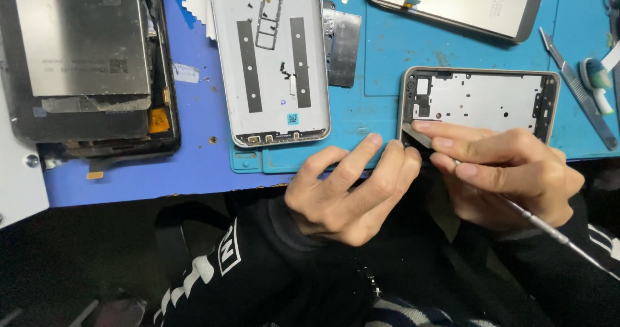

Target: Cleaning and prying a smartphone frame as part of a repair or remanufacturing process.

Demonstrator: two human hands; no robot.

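On the blue mat [387, 62] lie three phone shells: a dark tablet-like body [84, 68], a grey back cover [268, 59], and the frame [481, 101] being worked on, plus one screen [465, 0]. The left hand [349, 191] rests loosely curled, empty, fingertips at the frame's lower left corner. The right hand [504, 172] pinches one metal spudger [465, 172], its flat tip against that same corner.

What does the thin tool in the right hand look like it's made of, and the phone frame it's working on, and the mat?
Tool: likely steel, a slim silvery rod with bright glints, held in the right hand.
Phone frame: probably metal, a matte pale-grey plate with punched holes; the brownish rim could be metal or plastic.
Mat: looks like rubber or silicone, matte blue, scuffed.
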